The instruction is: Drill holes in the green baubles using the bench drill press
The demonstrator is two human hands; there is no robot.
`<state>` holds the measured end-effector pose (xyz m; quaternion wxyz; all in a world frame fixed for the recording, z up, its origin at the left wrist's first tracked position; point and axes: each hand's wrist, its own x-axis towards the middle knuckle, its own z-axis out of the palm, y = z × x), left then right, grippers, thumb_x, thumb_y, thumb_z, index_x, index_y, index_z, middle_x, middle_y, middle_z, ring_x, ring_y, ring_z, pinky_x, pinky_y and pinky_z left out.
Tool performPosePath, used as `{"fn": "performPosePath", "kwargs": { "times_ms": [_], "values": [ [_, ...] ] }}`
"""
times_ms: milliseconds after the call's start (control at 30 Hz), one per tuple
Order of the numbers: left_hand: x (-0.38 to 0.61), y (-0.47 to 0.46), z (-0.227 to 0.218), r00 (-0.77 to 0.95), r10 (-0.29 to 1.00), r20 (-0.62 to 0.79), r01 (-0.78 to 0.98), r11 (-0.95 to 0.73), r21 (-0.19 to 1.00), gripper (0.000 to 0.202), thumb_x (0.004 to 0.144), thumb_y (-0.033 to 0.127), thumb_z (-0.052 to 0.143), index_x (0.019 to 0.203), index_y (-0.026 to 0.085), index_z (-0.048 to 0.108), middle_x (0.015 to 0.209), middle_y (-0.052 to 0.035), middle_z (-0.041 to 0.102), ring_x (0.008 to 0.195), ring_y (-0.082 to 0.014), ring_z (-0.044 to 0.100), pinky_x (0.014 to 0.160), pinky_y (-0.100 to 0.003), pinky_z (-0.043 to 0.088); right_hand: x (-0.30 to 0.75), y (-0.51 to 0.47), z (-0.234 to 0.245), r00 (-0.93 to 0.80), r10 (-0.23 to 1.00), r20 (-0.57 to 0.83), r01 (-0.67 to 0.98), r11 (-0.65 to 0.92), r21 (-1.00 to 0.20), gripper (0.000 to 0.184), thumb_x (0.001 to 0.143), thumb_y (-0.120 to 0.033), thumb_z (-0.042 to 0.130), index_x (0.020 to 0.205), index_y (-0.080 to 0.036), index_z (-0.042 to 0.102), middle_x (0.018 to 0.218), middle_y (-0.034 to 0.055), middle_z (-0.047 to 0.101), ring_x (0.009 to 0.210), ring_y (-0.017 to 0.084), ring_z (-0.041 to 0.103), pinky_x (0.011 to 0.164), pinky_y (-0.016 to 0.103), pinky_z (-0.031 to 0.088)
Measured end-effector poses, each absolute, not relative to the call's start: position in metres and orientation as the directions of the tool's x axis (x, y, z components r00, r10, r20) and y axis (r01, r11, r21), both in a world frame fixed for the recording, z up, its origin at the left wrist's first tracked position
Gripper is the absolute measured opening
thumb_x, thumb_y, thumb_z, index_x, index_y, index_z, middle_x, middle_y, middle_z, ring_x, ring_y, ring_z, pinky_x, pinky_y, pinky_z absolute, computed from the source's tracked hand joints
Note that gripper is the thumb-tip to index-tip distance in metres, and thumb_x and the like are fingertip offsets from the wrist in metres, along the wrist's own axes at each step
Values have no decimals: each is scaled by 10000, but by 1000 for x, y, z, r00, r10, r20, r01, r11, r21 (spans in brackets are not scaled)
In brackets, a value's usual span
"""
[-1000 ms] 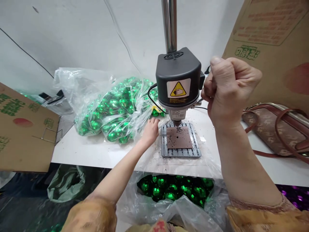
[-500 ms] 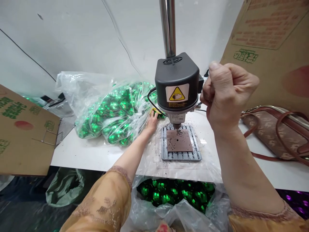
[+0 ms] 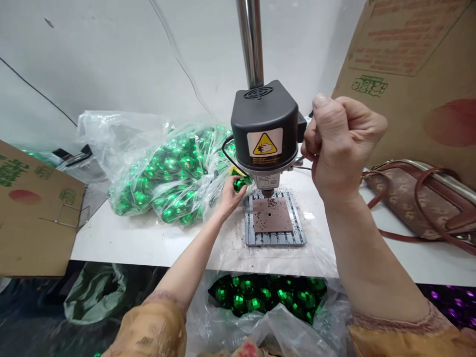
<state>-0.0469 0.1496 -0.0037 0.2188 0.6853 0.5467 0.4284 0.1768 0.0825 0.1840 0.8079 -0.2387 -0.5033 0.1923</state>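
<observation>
A small bench drill (image 3: 265, 130) with a black motor housing stands on a white table (image 3: 148, 238); its bit hangs just above a brown plate (image 3: 271, 215) on the ribbed grey base. My right hand (image 3: 340, 144) is clenched in a fist at the drill's right side, apparently on its feed lever, which the fingers hide. My left hand (image 3: 230, 196) grips a shiny green faceted ball (image 3: 239, 184) just left of the base, beside a clear plastic bag (image 3: 167, 168) full of the same green balls.
Below the table's front edge an open plastic bag (image 3: 267, 297) holds more green balls. Cardboard boxes stand at the left (image 3: 33, 213) and upper right (image 3: 409, 64). A brown handbag (image 3: 420, 203) lies on the table at the right. Dark drill shavings dot the base.
My left hand reached into the mouth of the bag on the table and has come back toward the drill base with a green ball. My right fist stayed beside the drill.
</observation>
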Motion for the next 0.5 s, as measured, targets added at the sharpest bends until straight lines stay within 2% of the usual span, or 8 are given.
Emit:
{"fn": "performPosePath", "kwargs": {
  "times_ms": [67,133,167,333,433,500],
  "values": [
    [-46,124,-2,9,971,237,311,-228,923,380,912,434,635,1204,196,585,1020,-63,671,887,-187,649,785,-324,553,177,84,184,417,552,722,-46,806,-590,530,887,-396,666,510,-185,360,454,-60,333,393,17,272,407,229,226],
    [-44,101,-1,52,989,139,80,-143,986,472,925,541,608,1255,206,569,1042,-66,683,855,-172,662,730,-301,558,177,85,184,425,537,729,-24,812,-584,546,879,-440,665,509,-190,352,449,-61,327,396,20,261,403,236,223],
    [-42,91,-1,75,990,116,15,-117,993,509,911,565,627,1269,208,571,1070,-73,691,879,-174,672,749,-303,564,177,86,184,434,526,732,-18,817,-576,553,873,-460,666,508,-192,349,446,-62,324,397,21,255,402,240,218],
    [-25,70,-7,96,982,165,3,-166,986,598,799,565,780,1245,203,615,1177,-98,705,1093,-225,668,972,-364,540,175,88,184,446,515,732,-42,829,-558,578,830,-523,694,501,-198,348,436,-63,325,393,31,246,402,260,206],
    [-16,72,-15,115,973,198,18,-201,979,645,761,562,810,1255,200,607,1213,-108,694,1140,-249,655,1008,-396,526,176,88,185,449,510,734,-62,837,-544,588,798,-545,724,492,-207,353,421,-61,328,382,43,241,391,278,199],
    [-11,74,-21,136,967,215,39,-223,974,660,749,546,822,1265,197,602,1220,-116,693,1140,-262,659,1000,-410,532,177,88,185,441,519,732,-68,833,-550,570,808,-507,730,492,-210,361,422,-60,342,373,47,243,384,286,192]
  ]
}}
